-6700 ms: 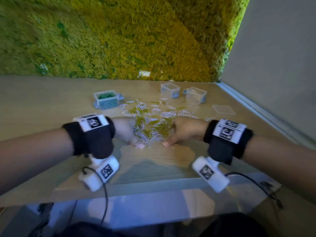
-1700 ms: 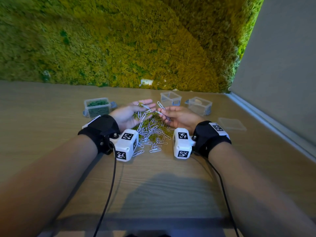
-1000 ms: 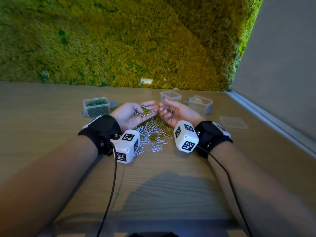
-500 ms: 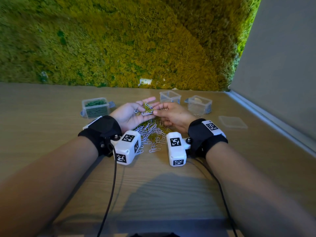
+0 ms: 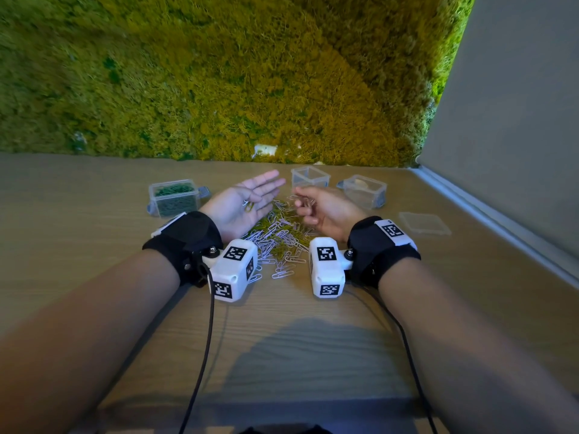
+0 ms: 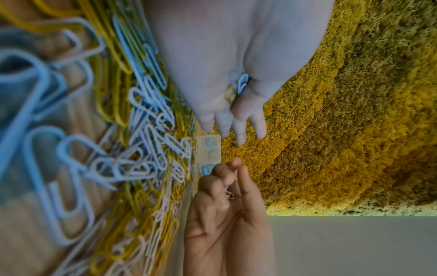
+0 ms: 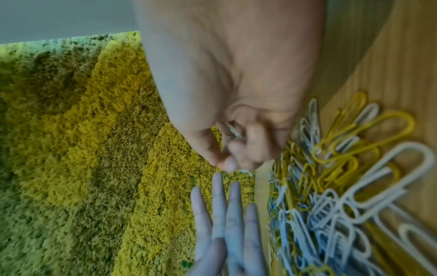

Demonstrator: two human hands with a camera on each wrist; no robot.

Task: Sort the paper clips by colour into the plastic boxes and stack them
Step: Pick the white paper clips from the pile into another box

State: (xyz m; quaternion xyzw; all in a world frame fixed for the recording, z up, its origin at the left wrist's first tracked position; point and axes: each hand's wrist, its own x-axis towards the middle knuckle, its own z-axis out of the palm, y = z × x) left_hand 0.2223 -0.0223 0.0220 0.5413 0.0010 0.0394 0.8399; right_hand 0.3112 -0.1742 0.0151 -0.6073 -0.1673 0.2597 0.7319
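Desk: right hand [image 5: 316, 208] pinching clips [image 5: 302, 200], probably white.

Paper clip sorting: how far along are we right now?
Done: the clear plastic box of green clips on the left looks filled. In hand: the right hand pinches pale clips above the pile, and the open left hand carries a couple on its palm. Left: the mixed pile of yellow and pale paper clips on the wooden table, two nearly empty clear boxes, the loose lid, and stacking.
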